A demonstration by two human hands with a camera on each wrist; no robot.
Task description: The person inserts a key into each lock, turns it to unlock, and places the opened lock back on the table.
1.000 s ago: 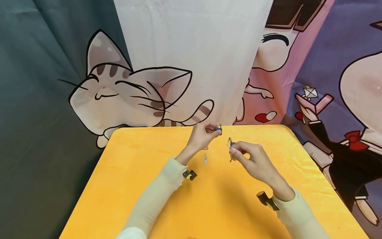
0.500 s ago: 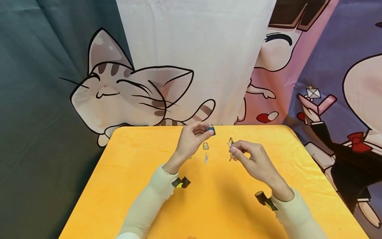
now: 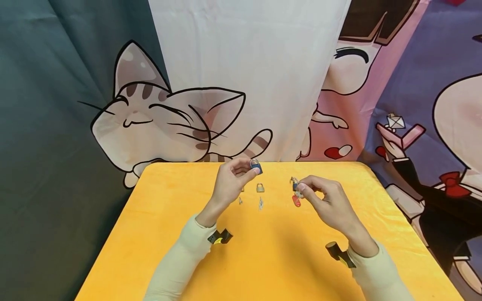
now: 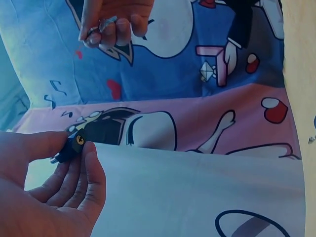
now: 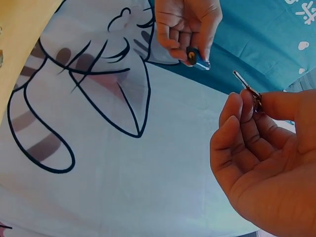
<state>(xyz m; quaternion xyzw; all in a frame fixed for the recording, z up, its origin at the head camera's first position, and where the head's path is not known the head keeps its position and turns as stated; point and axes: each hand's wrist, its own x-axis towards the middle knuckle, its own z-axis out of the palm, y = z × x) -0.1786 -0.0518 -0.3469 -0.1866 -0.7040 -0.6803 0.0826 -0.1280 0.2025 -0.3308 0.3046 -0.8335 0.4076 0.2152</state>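
Observation:
My left hand (image 3: 229, 184) pinches a small blue padlock (image 3: 256, 167) between thumb and fingers, its shackle upward in the head view. In the left wrist view, the brass keyhole face of the padlock (image 4: 79, 140) shows beside the fingertips. My right hand (image 3: 327, 200) pinches a small metal key (image 5: 242, 79), its blade sticking out past the fingertips in the right wrist view. The two hands are apart. Just beyond the right fingertips lie a blue padlock (image 3: 295, 187) and a red tag (image 3: 296, 201), partly covered by that hand.
On the yellow table (image 3: 263, 259), a brass padlock (image 3: 260, 188) lies between the hands, with small keys (image 3: 260, 203) in front of it. Further left are more small keys (image 3: 240, 201) and an object mostly hidden by the left hand. A printed curtain (image 3: 226, 54) hangs behind the table.
My left hand has moved left with the blue padlock, uncovering the brass padlock and small keys. The right hand has shifted slightly right, and more of the red tag shows.

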